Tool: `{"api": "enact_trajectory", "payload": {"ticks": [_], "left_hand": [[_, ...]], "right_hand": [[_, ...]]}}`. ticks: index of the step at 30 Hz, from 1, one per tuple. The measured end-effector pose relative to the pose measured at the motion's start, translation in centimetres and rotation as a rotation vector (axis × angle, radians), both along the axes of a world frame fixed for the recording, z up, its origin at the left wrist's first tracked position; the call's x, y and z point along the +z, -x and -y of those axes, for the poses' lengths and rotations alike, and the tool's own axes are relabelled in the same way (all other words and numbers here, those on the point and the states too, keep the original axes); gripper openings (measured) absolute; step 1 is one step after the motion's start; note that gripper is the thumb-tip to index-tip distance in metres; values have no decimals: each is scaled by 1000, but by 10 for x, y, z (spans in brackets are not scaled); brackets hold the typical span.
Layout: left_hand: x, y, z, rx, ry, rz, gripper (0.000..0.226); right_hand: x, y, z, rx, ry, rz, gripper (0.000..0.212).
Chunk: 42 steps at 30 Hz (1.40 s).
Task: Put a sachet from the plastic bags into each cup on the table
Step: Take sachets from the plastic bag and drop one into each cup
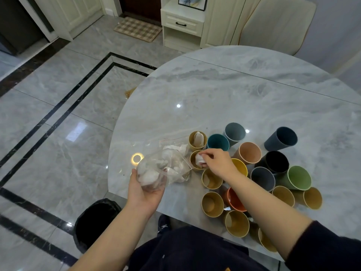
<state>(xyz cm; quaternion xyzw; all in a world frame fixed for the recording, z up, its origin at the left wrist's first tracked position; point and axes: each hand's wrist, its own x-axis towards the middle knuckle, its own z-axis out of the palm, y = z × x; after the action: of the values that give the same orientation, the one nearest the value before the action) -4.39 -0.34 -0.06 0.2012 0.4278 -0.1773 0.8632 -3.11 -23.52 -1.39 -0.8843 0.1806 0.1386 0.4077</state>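
Note:
Several coloured cups stand grouped at the near right of the marble table (234, 90). My left hand (145, 192) grips a clear plastic bag (162, 169) full of white sachets, held at the table's left edge. My right hand (216, 163) pinches a white sachet (199, 159) inside the mouth of a mustard cup (195, 165). Behind it, another mustard cup (197, 140) holds a sachet that stands up past its rim. The teal cup (217, 141), grey cup (234, 133) and peach cup (249, 152) show no sachet.
A black-lined bin (95, 222) stands on the floor under my left arm. A cream chair (277, 24) is at the table's far side, next to a white cabinet (181, 24). Dark blue (281, 138), black (276, 162) and green (298, 178) cups fill the right of the cluster.

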Motion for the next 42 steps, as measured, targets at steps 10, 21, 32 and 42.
{"api": "enact_trajectory", "payload": {"ticks": [10, 21, 32, 42], "left_hand": [[8, -5, 12, -71, -24, 6, 52], [14, -13, 43, -248, -10, 14, 45], [16, -16, 49, -273, 64, -21, 41], [7, -24, 47, -187, 32, -118, 39]], "right_hand": [[93, 22, -27, -34, -259, 536, 9], [93, 32, -35, 357, 154, 330, 26], [86, 31, -23, 105, 86, 290, 13], [66, -2, 45, -235, 38, 192, 13]]}}
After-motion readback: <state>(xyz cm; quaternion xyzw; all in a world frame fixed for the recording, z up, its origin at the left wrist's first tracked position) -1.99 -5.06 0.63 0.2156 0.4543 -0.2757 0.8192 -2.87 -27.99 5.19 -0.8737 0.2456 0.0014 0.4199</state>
